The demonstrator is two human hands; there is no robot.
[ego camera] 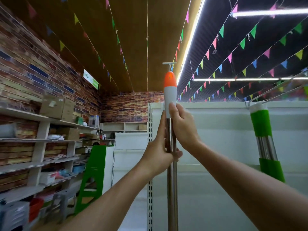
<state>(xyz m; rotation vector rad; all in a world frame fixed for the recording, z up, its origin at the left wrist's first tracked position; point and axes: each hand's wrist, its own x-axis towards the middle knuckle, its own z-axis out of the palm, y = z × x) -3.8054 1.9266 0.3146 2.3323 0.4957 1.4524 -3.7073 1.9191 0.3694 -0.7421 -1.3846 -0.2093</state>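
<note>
**Both hands on an upright steel pole**

The pole (172, 180) stands upright in mid-view, a smooth, shiny steel tube that runs out at the bottom edge. Its top wears a pale grey plastic sleeve (170, 97), rounded and tapering into a glossy orange cap (170, 80). Above the cap sits a thin white T-shaped hook (169, 63).

The left hand (158, 152) has its grip closed on the bare steel, fingers curled round the tube. The right hand (182, 129), higher up, has its grip closed on the foot of the sleeve, thumb lying up along it.

Behind the pole is a flat white shelf panel (216, 130) with a perforated upright. To the right, green-sleeved poles (265, 140) hang from a rail. On the left, pale wooden shelves (41, 140) carry cardboard boxes against a brick-patterned wall, with a green stepladder (95, 170) beside them. Triangular bunting (221, 31) and a strip light (191, 40) cross the ceiling.
</note>
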